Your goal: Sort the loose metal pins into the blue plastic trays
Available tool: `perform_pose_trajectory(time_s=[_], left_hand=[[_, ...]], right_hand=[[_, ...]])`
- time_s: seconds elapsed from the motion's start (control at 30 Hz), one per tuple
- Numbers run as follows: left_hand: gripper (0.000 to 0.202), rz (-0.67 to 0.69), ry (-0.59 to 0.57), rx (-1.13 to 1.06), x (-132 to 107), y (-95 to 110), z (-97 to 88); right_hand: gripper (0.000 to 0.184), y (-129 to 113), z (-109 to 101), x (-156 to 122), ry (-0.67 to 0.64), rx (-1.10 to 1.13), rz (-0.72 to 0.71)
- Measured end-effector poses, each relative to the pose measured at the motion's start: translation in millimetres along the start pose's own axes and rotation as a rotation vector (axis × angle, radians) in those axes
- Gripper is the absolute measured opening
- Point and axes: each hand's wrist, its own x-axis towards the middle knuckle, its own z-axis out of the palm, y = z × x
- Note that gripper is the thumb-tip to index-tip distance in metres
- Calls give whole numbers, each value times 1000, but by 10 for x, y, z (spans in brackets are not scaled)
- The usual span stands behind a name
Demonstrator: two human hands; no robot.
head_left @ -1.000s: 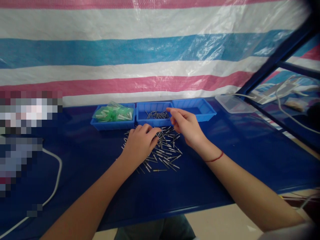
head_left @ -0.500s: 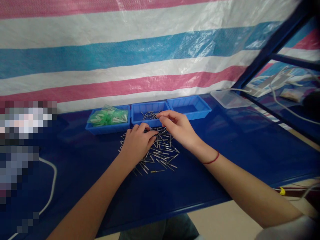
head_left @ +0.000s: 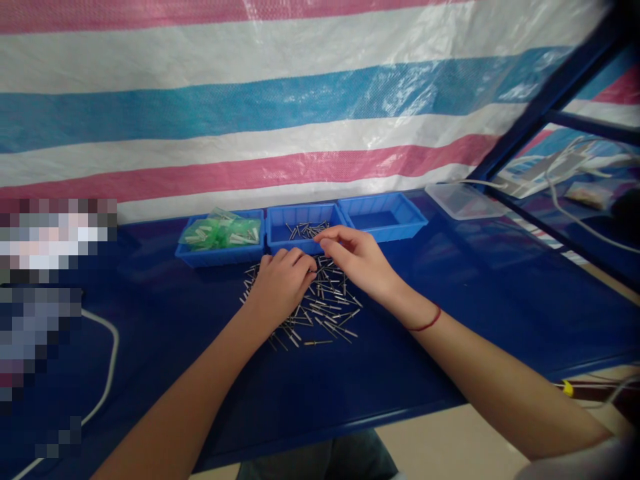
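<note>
A loose pile of metal blind rivets (head_left: pixel 327 307) lies on the blue table. My left hand (head_left: pixel 281 283) rests over the left part of this pile, its fingers curled and the thumb closed against the index finger. Whatever is between them is hidden. My right hand (head_left: pixel 363 260) is at the front right corner of the middle blue bin (head_left: pixel 280 233), thumb and index finger pinched together. What this pinch holds is too small to make out. Several more rivets (head_left: pixel 305 231) lie inside that bin, close to the right fingertips.
To the left, a blue bin (head_left: pixel 220 255) holds green-tinted plastic bags (head_left: pixel 223 230) of pale parts. A third blue bin (head_left: pixel 383 220) adjoins on the right, then a clear plastic lid (head_left: pixel 467 201). A white cable (head_left: pixel 114 353) runs along the left; a striped sheet (head_left: pixel 250 113) hangs behind.
My left thumb and index finger have closed together over the pile. My right hand stays near the middle bin's front corner. The whole view has shifted slightly.
</note>
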Motion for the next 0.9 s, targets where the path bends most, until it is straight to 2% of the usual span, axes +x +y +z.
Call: perform_pose_trajectory(time_s=[0.1, 0.17, 0.27, 0.33, 0.43, 0.57, 0.77, 0.9], left_hand=[[12, -12, 57, -127, 10, -8, 6], [13, -44, 148, -244, 12, -17, -4], [19, -138, 303, -429, -20, -25, -56], [19, -231, 355, -556, -76, -25, -111], [18, -331, 341, -722, -194, -30, -201], [17, -364, 297, -822, -341, -68, -246], [18, -437, 391, -932, -417, -126, -169], [18, -476, 443, -990, -445, -129, -192]], right_hand=[[15, 18, 8, -20, -26, -14, -37], [15, 24, 10, -38, -46, -34, -54], [17, 10, 27, -80, -68, -45, -33], [19, -18, 58, -122, -104, -37, -13], [19, -80, 126, -194, -214, -39, -34], [18, -175, 215, -244, -292, -59, -91], [15, -329, 379, -159, -180, 24, -77], [13, -351, 538, -118, -146, 93, -98]])
